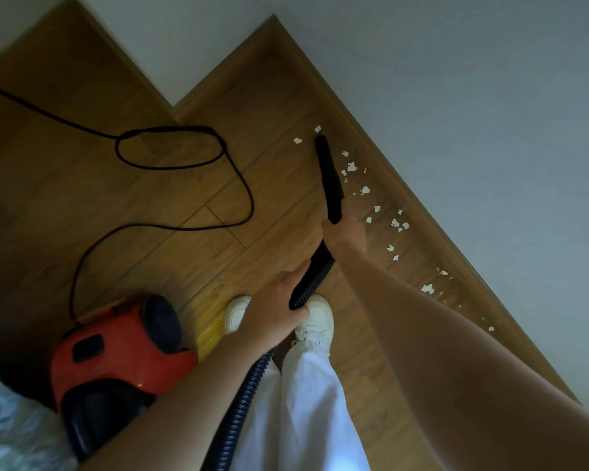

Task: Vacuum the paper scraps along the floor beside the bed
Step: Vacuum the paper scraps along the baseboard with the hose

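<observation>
Several white paper scraps (365, 190) lie in a line on the wooden floor (157, 198) along the skirting board at the right. My right hand (346, 234) grips the black crevice nozzle (329, 178), whose tip rests on the floor among the far scraps. My left hand (279, 312) holds the black ribbed hose (308, 283) just behind the nozzle. The hose runs down past my legs to the bottom edge. The red and black vacuum cleaner (116, 355) stands on the floor at the lower left.
A black power cord (170, 147) loops over the floor left of the nozzle. My white shoes (317, 321) stand between the vacuum and the scraps. A pale wall (456, 96) borders the floor at the right. Patterned bedding (7, 426) shows at the bottom left corner.
</observation>
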{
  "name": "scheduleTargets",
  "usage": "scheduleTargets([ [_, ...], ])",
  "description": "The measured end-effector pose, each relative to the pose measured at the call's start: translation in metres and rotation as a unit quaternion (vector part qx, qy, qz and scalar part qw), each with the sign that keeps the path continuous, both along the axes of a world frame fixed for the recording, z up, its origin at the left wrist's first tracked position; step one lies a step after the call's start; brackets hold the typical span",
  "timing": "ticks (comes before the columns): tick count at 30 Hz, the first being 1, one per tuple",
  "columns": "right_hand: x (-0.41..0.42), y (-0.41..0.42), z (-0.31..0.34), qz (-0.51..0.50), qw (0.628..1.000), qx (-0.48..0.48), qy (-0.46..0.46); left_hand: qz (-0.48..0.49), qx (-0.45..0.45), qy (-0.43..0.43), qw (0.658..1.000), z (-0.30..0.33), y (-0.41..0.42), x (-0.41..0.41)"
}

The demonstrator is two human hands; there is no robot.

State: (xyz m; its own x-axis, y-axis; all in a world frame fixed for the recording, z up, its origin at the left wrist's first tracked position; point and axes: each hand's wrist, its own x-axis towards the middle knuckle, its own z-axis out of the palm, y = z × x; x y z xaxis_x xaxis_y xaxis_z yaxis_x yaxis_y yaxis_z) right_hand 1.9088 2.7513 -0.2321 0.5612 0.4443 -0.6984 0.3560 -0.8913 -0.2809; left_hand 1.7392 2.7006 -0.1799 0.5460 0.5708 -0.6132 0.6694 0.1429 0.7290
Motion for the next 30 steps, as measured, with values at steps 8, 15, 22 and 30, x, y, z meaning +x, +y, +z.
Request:
scheduleTargets([
  [8, -0.006, 0.003, -0.002, 0.028, 0.999, 0.023, 0.011, 0.031, 0.018, 0.012, 0.999, 0.004, -0.007, -0.002],
  [15, -0.045, 0.027, -0.004, 0.086, 0.996, 0.012, 0.028, 0.090, 0.009, 0.017, 0.996, 0.017, -0.001, -0.029],
  [22, -0.040, -0.003, -0.002, 0.061, 0.998, -0.008, 0.011, 0.078, 0.000, 0.026, 0.997, 0.020, -0.023, -0.024],
  [30, -0.008, -0.041, 0.002, 0.058, 0.998, 0.012, 0.029, 0.038, 0.002, 0.008, 0.999, 0.027, -0.047, -0.004],
])
